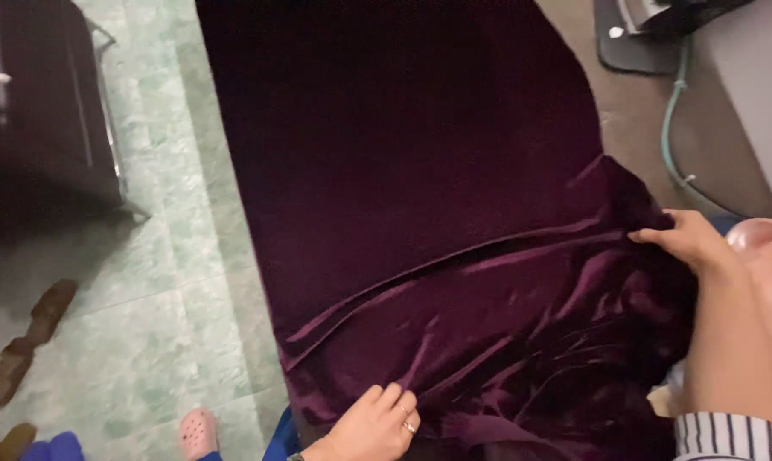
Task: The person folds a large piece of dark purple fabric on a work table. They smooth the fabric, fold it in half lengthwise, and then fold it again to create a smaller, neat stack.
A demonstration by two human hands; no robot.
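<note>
Pale green tiled floor (pixel 160 324) fills the left side of the view, with a dark cabinet (pixel 36 111) standing on it at the upper left and a few brown scraps (pixel 27 350) lying near the lower left corner. A pink perforated clog (pixel 198 433) shows at the bottom edge, next to a bit of blue clothing. Spread across the middle is a large piece of deep purple velvet fabric (pixel 420 171), flat and smooth in its upper part and gathered into soft folds and creases toward the lower right, with one long ridge running diagonally from the lower left up toward the right. It lies on a brownish bench (pixel 633 119), bare to the right of the cloth, where a greenish cable (pixel 672 128) curves down past a grey machine body (pixel 757 94) and a dark flat base (pixel 637 47) sits at the top edge. The left hand (pixel 373 427) rests at the near edge of the velvet, a ring on one finger, its fingers (pixel 394 399) curled together and pressing on the cloth's lower hem; whether they pinch it or only lie on it cannot be told. The right hand (pixel 689 239) reaches in from the right above a striped sleeve (pixel 731 435), its fingers (pixel 650 235) close together and gripping a fold of the velvet at the cloth's right edge.
</note>
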